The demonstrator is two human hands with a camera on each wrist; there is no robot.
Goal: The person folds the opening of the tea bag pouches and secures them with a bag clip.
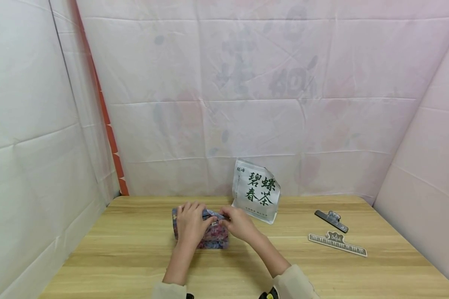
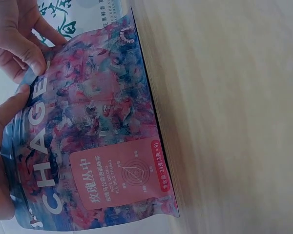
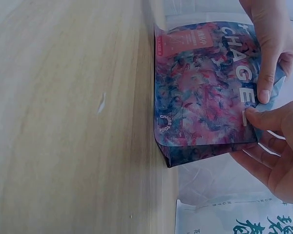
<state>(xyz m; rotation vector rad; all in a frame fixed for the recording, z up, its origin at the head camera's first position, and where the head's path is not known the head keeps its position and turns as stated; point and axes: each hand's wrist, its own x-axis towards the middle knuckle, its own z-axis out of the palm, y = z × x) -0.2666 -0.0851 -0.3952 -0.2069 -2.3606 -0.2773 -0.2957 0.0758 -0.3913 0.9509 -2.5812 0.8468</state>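
A tea pouch (image 1: 215, 241) with a pink, blue and purple painted pattern stands upright on the table, its front lettered in white (image 2: 102, 97). My left hand (image 1: 188, 222) grips its top edge, thumb on the front and fingers over the back. At the other top corner my right hand (image 1: 239, 224) pinches the edge between thumb and fingers. Both thumbs come close together near the end of the lettering, as the right wrist view shows, where the top (image 3: 271, 105) looks bent over. The pouch's back is hidden.
A white tea bag (image 1: 256, 191) with green characters leans against the back curtain (image 1: 247, 104), just behind my right hand. To the right on the wooden table (image 1: 134, 257) lie a black clip (image 1: 331, 220) and a longer pale-edged clip (image 1: 336, 243).
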